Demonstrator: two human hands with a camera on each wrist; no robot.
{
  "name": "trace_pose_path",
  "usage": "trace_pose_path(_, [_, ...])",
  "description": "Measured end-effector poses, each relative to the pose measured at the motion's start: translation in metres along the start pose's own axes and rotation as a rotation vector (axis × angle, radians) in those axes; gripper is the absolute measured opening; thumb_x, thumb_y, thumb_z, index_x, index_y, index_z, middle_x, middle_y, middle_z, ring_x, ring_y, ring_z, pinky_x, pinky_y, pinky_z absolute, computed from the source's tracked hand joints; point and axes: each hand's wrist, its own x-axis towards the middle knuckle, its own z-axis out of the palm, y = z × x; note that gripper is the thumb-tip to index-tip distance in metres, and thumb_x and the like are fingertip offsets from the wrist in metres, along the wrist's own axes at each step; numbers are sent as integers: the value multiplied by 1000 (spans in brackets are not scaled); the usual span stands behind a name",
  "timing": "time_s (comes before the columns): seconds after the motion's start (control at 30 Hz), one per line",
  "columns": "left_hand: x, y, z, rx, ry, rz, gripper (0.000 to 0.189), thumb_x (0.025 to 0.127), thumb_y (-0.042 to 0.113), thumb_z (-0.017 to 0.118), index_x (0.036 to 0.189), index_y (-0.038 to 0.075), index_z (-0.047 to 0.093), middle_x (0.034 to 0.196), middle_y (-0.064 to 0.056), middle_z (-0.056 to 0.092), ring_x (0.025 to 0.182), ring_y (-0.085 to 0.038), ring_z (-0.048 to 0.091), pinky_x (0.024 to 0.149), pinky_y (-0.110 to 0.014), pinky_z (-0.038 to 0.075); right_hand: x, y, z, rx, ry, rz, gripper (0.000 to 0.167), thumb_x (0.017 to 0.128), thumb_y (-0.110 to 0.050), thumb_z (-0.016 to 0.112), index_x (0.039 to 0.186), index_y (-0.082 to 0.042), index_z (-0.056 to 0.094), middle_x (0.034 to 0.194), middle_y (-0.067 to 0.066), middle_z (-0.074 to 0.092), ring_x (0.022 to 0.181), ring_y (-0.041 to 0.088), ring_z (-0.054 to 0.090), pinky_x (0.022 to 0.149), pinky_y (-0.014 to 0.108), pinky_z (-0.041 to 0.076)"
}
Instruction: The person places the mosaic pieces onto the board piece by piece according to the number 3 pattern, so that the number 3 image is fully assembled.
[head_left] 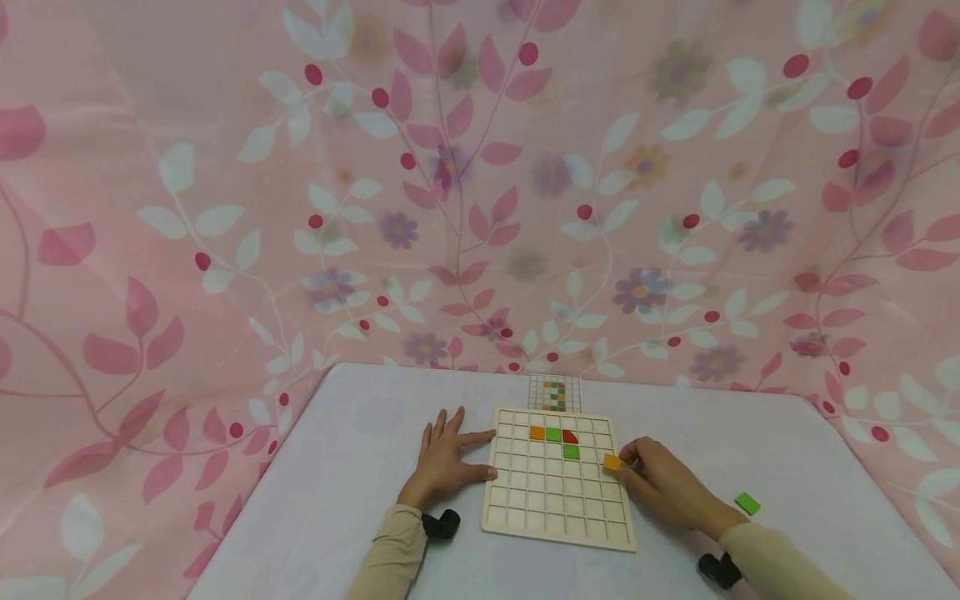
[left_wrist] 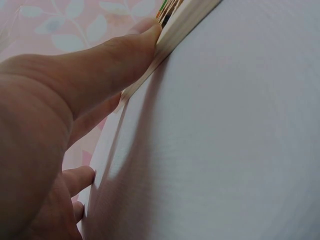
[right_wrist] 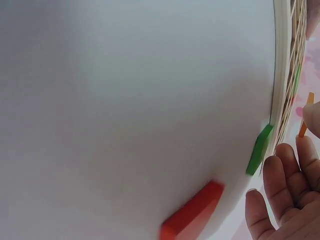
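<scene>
A pale wooden grid board (head_left: 555,525) lies on the table. In its upper cells sit an orange tile (head_left: 537,433), a green tile (head_left: 553,434), a red rounded-corner tile (head_left: 570,437) and, below the red one, another green tile (head_left: 572,452). With thumb and index finger my left hand (head_left: 442,462) touches the board's left edge, its other fingers spread. My right hand (head_left: 663,483) pinches an orange square tile (head_left: 612,462) over the board's right edge; the right wrist view shows this tile (right_wrist: 310,100) edge-on between thumb and fingers.
Behind the board lies a small pattern card (head_left: 555,393) with a coloured grid. A loose green tile (head_left: 747,503) is on the white table (head_left: 360,450) beyond the right forearm. Loose green (right_wrist: 260,150) and red (right_wrist: 192,212) tiles show in the right wrist view. A flowered pink curtain (head_left: 480,183) hangs behind.
</scene>
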Motion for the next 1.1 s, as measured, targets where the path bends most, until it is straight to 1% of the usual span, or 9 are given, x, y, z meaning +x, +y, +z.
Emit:
trace_pose_path(0.13, [0, -1, 0, -3, 0, 3, 69, 80, 51, 90, 141, 27, 71, 174, -23, 25, 163, -52, 5, 128, -72, 1, 5, -6, 3, 10, -10, -22, 24, 102, -29, 73, 116, -12, 63, 105, -6, 61, 91, 3, 54, 77, 23, 53])
trace_pose_path(0.23, [0, -1, -1, 2, -2, -6, 69, 80, 52, 90, 142, 28, 71, 174, -22, 25, 163, -51, 5, 128, -71, 1, 10, -10, 5, 16, -19, -41, 24, 103, -30, 72, 115, -12, 62, 105, -6, 61, 89, 3, 52, 76, 23, 52])
trace_pose_path(0.43, [0, 1, -1, -1, -5, -17, 69, 80, 51, 90, 142, 28, 71, 174, -22, 25, 163, -51, 4, 129, -71, 1, 16, -18, 11, 41, -39, -91, 23, 103, -30, 72, 115, -13, 63, 104, -5, 61, 88, 5, 51, 76, 23, 52])
trace_pose_path(0.53, [0, 2, -2, -3, -8, -22, 69, 80, 51, 91, 142, 28, 71, 174, -22, 25, 163, -51, 4, 129, -71, 1, 19, -20, 15, 25, -50, -104, 20, 103, -28, 72, 114, -14, 64, 104, -6, 61, 89, 5, 51, 77, 24, 52])
trace_pose_path(0.63, [0, 4, -2, 3, -12, -29, 70, 79, 52, 90, 142, 28, 71, 174, -22, 25, 164, -50, 4, 129, -71, 1, 20, -23, 17, -7, -53, -107, 17, 103, -28, 72, 112, -17, 64, 107, -7, 61, 94, 5, 51, 81, 26, 54])
trace_pose_path(0.8, [1, 3, -1, 11, -9, -34, 70, 79, 53, 90, 142, 30, 71, 175, -20, 25, 164, -49, 5, 129, -70, 2, 22, -24, 18, -46, -45, -124, 16, 102, -28, 72, 112, -18, 65, 109, -8, 62, 98, 6, 53, 85, 29, 56])
trace_pose_path(1.0, [1, 3, -1, 7, -12, -36, 70, 79, 54, 90, 142, 29, 70, 175, -20, 25, 164, -48, 4, 129, -70, 1, 25, -25, 19, -56, -38, -162, 16, 102, -30, 72, 112, -19, 67, 111, -8, 64, 103, 8, 59, 90, 33, 58])
trace_pose_path(1.1, [1, 2, 0, 5, -10, -31, 70, 79, 53, 90, 142, 29, 71, 175, -21, 25, 164, -49, 5, 129, -70, 1, 27, -28, 22, -60, -40, -159, 16, 102, -31, 73, 111, -20, 68, 110, -9, 65, 102, 9, 61, 89, 34, 58])
